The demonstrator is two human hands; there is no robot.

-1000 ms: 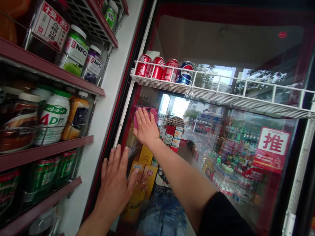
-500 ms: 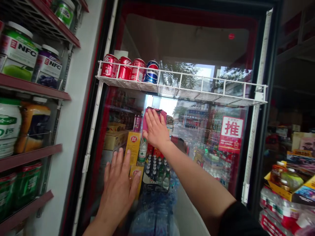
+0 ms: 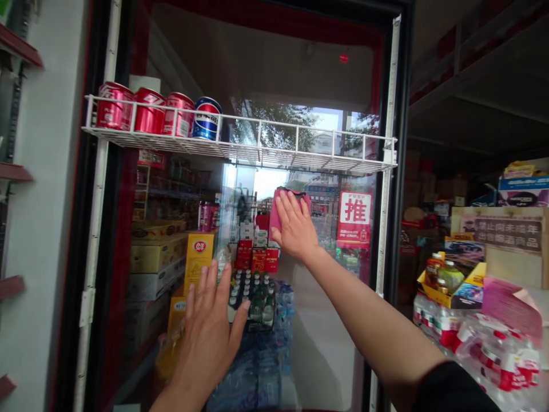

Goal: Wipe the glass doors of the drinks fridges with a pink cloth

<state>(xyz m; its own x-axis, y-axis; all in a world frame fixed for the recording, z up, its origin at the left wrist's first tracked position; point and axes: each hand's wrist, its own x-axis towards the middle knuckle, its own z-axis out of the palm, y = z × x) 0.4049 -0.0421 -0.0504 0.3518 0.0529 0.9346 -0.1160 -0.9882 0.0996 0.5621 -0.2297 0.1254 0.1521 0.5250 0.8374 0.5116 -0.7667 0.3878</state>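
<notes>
A glass fridge door [image 3: 317, 320] in a black frame stands in front of me. My right hand [image 3: 295, 226] lies with its fingers flat over a pink cloth [image 3: 274, 214] with a dark edge, pressing it to the glass below the wire rack. My left hand [image 3: 212, 326] is raised lower down and to the left, fingers spread and holding nothing. Whether its palm touches the glass, I cannot tell. Right of the cloth, a red and white push sticker [image 3: 355, 219] is fixed on the door.
The white wire rack [image 3: 278, 146] crosses the door, holding three red cans [image 3: 149, 111] and a blue can [image 3: 206, 118]. Behind the glass show yellow boxes [image 3: 198, 252] and bottles [image 3: 261, 303]. Fridge shelves [image 3: 15, 171] stand left; wrapped bottles [image 3: 501, 355] are stacked right.
My right hand has slid the cloth rightward over the glass, closer to the sticker. My left hand has also shifted right relative to the door. The view has turned right, so the left shelves show less.
</notes>
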